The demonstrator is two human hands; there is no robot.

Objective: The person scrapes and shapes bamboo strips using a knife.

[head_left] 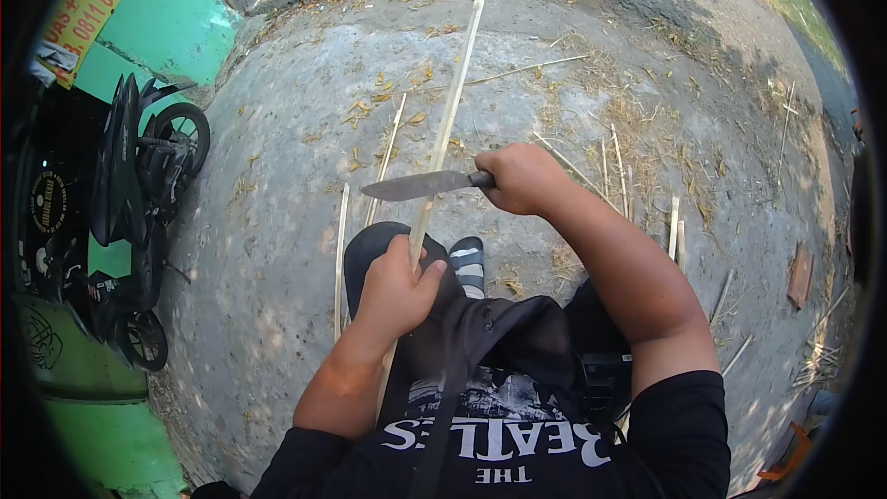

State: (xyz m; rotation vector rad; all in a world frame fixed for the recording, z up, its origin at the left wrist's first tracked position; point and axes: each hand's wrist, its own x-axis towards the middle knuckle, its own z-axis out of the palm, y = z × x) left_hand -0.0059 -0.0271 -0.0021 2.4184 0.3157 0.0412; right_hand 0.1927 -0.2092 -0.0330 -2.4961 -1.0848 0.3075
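One left hand clamps one bamboo strip, whose long axis runs forward from the grip. One knife crosses over the strip, farther along it (contact not resolvable). One right hand, right of the strip, clamps the knife's handle.

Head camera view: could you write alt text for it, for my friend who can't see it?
A person's right hand holds a knife across a long pale strip, which the left hand grips. More thin strips lie on the grey ground; at the picture's left is a black motorbike, near a green wall.
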